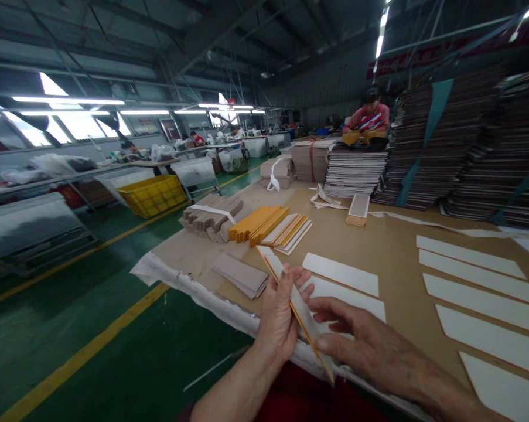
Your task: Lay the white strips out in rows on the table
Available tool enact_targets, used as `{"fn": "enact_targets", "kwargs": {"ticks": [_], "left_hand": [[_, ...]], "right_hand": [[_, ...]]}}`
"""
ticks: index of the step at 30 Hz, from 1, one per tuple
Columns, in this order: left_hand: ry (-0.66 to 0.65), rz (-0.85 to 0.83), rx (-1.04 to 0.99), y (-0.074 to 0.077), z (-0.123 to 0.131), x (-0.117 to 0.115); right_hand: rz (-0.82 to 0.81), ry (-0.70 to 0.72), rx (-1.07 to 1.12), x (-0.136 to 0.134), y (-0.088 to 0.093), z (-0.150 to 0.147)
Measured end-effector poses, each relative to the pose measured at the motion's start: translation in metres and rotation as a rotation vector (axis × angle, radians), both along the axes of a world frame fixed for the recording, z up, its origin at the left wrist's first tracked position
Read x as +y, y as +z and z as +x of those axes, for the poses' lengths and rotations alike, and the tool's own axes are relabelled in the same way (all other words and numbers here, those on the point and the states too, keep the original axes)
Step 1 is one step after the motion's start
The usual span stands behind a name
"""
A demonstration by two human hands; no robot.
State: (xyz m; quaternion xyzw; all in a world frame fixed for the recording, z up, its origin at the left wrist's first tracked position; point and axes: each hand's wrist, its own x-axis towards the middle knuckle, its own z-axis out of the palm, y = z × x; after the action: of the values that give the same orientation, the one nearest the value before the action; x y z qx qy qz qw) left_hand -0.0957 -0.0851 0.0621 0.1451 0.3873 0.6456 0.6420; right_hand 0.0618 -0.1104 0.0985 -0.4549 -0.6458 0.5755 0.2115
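Note:
A long strip (pixel 306 319) with a pale face and orange edges slants across in front of me. My left hand (pixel 282 313) is wrapped round its middle, thumb along one edge. Close to the strip's lower half, my right hand (pixel 356 331) has thumb and fingers apart; the thumb tip appears to touch the edge. Beyond the hands, white strips (pixel 341 274) lie flat on the table. Further left are a few grey strips (pixel 240 272), orange folded strips (pixel 258 224) and a fanned pile of white and orange strips (pixel 288 231).
Several white panels (pixel 484 285) lie in a row at right on the brown-covered table (pixel 398 281). A bundle of grey strips (pixel 211 217) sits near the left edge. Tall dark stacks (pixel 449 140) rise behind. Across the table is a person (pixel 369 117). A yellow bin (pixel 154 194) stands on the green floor.

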Motion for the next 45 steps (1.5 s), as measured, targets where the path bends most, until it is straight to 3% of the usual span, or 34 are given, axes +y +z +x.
{"fn": "enact_targets", "kwargs": {"ticks": [4,10,17,20,23,24,28,38,42,45], "left_hand": [[-0.016,0.029,0.036,-0.001,0.006,0.0],[-0.042,0.045,0.009,-0.004,0.003,-0.003],[-0.007,-0.005,-0.084,-0.008,-0.005,0.001],[0.079,-0.039,-0.094,-0.003,-0.013,0.005],[0.102,-0.067,-0.061,0.002,-0.018,0.006],[0.089,-0.081,-0.049,0.003,-0.018,0.005],[0.03,-0.134,-0.01,0.002,-0.021,0.002],[0.051,-0.195,0.042,0.0,-0.028,0.007],[0.04,-0.202,0.042,-0.002,-0.026,0.007],[0.029,-0.14,0.044,-0.004,-0.027,0.006]], "right_hand": [[-0.022,-0.033,0.104,-0.007,-0.009,-0.012],[-0.138,-0.046,0.249,0.001,-0.029,-0.006],[-0.187,-0.101,0.203,0.007,-0.014,0.012],[-0.046,-0.189,0.02,0.039,-0.011,0.041],[0.371,-0.267,-0.479,0.089,-0.023,0.074],[0.455,-0.206,-0.633,0.105,-0.03,0.083],[0.45,-0.149,-0.744,0.151,-0.057,0.103],[0.406,-0.111,-0.747,0.177,-0.091,0.108],[0.398,-0.115,-0.71,0.182,-0.087,0.106],[0.436,-0.119,-0.654,0.167,-0.07,0.09]]}}
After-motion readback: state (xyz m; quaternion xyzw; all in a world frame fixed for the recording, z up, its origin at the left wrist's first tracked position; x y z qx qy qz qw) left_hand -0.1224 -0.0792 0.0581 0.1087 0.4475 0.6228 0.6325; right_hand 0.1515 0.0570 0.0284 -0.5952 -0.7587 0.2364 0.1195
